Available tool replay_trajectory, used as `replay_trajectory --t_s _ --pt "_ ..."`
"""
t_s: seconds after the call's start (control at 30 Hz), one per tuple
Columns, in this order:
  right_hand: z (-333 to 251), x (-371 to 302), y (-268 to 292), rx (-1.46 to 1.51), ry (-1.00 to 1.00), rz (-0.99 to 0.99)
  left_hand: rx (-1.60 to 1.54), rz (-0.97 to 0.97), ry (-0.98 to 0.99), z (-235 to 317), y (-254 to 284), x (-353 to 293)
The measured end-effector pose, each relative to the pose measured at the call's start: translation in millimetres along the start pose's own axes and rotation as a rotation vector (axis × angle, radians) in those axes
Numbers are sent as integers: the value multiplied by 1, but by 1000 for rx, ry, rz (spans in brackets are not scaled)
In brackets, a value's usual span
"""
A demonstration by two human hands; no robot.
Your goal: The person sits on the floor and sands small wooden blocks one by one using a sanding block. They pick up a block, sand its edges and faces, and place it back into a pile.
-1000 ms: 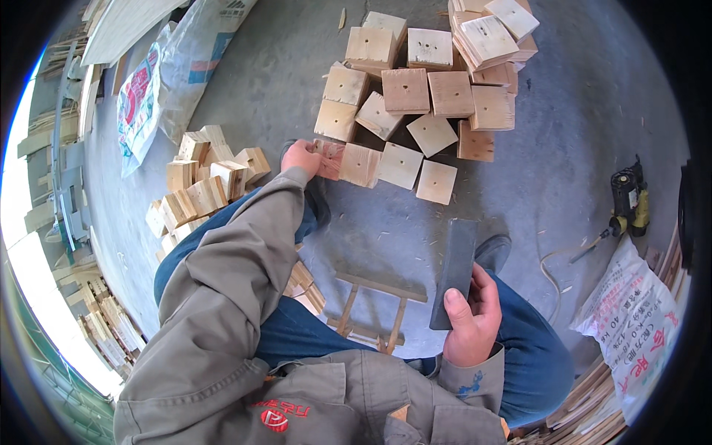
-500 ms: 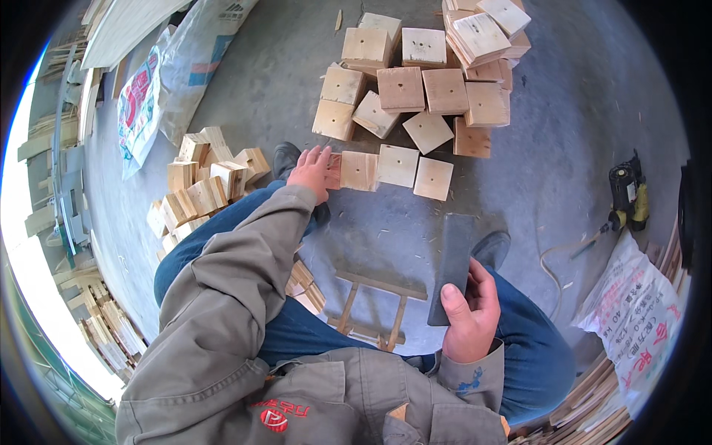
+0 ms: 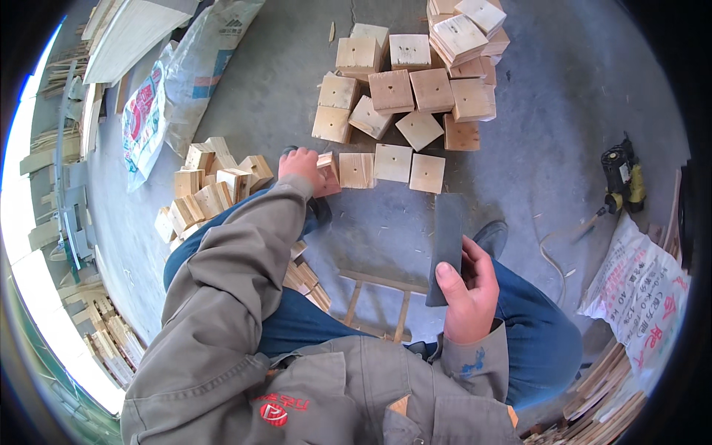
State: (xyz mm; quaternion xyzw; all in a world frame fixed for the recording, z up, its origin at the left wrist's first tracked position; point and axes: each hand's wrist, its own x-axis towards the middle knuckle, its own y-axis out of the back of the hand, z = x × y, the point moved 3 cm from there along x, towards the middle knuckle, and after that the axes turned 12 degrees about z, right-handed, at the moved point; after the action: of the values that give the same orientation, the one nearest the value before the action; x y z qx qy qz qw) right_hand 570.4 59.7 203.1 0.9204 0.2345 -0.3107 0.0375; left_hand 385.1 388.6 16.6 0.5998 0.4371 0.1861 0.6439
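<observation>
My left hand [image 3: 301,166] is closed round the left side of a reddish wooden block [image 3: 328,175], its fingers curled over the far edge. The block is tilted, at the left end of a short row on the floor. Beside it are a square block [image 3: 357,171], a paler block [image 3: 393,162] and another pale block [image 3: 427,173], each with a small dark spot on top. My right hand [image 3: 472,293] grips a flat, dark grey rectangular bar [image 3: 446,237] upright between thumb and fingers, above the floor by my right knee.
A larger group of wooden blocks [image 3: 391,92] lies beyond the row, stacked higher at the right. More blocks [image 3: 210,189] are heaped by my left leg. A wooden frame [image 3: 377,281] lies between my legs. A black-and-yellow power tool [image 3: 623,178] and a printed sack [image 3: 630,293] are at right.
My left hand has gone from lying spread over the reddish block to curling round it, and the block now tilts. The grey bar stays in my right hand. The view has shifted slightly.
</observation>
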Motion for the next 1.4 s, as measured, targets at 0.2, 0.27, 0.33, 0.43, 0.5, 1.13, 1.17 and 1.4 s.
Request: replay_trajectory --t_s 0.2,0.27,0.33,0.43,0.5,1.13,1.17,1.4 --pt "3 -10 1 1 104 9 -180 136 128 -28 27 5" --pt "9 -11 6 -10 136 7 -252 59 237 -32 29 0" --pt "9 -15 10 -18 155 19 -208 13 217 -26 29 -6" --pt "12 -17 19 -47 182 29 -183 -45 188 -18 28 -19" --pt "12 -16 20 -42 184 31 -167 -59 191 -16 25 -20" --pt "9 16 -11 -47 -88 7 -17 -54 100 -28 -39 10" --pt "10 17 -11 -59 -86 9 1 -56 81 -25 -40 11" --pt "11 13 -13 -64 -69 15 -100 16 -3 -23 -42 13"
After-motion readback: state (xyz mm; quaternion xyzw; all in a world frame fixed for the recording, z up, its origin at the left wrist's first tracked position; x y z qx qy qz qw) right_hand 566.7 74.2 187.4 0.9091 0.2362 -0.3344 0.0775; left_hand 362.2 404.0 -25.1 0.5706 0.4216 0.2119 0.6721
